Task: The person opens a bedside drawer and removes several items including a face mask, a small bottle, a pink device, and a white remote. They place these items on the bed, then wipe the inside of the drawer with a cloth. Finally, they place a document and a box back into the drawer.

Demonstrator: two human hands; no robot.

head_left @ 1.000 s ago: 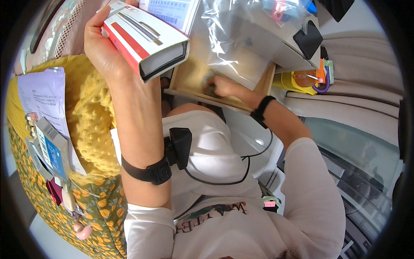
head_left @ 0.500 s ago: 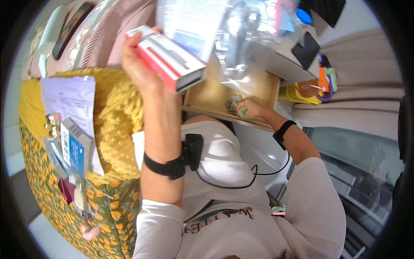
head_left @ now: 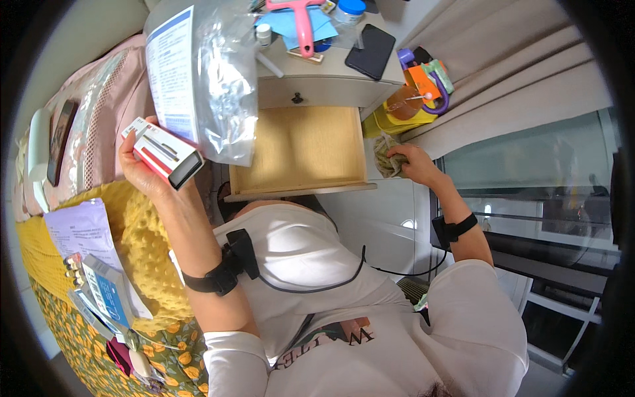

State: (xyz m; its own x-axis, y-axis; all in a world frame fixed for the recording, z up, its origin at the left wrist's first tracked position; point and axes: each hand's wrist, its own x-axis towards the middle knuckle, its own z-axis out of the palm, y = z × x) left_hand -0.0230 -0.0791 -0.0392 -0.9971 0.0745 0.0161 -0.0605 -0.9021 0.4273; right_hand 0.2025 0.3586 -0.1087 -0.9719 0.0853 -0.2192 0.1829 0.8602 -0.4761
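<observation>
My left hand (head_left: 140,173) is closed around a small white and red cardboard box (head_left: 159,147) with a dark open end. A large clear plastic bag (head_left: 228,86) with a printed sheet (head_left: 170,73) rises just behind the box. It seems to be gripped by the same hand, though the fingers behind are hidden. On the right, my right hand (head_left: 418,165) clutches a crumpled greenish cloth (head_left: 385,159), outside the drawer and beside its right wall. The pulled-out wooden drawer (head_left: 365,142) lies between my hands, in front of my lap.
A pink-handled tool (head_left: 302,26), blue-lidded jar (head_left: 350,9) and black phone (head_left: 372,53) rest on the cabinet top (head_left: 291,86). A yellow container (head_left: 390,122) stands right of the cabinet by the curtain. The bed at left holds a purple pouch (head_left: 79,225) and blue-white box (head_left: 109,291).
My right hand has lifted the cloth out of the drawer and over its right side. My left hand, with the box and bag, has swung left and lower, uncovering the drawer.
</observation>
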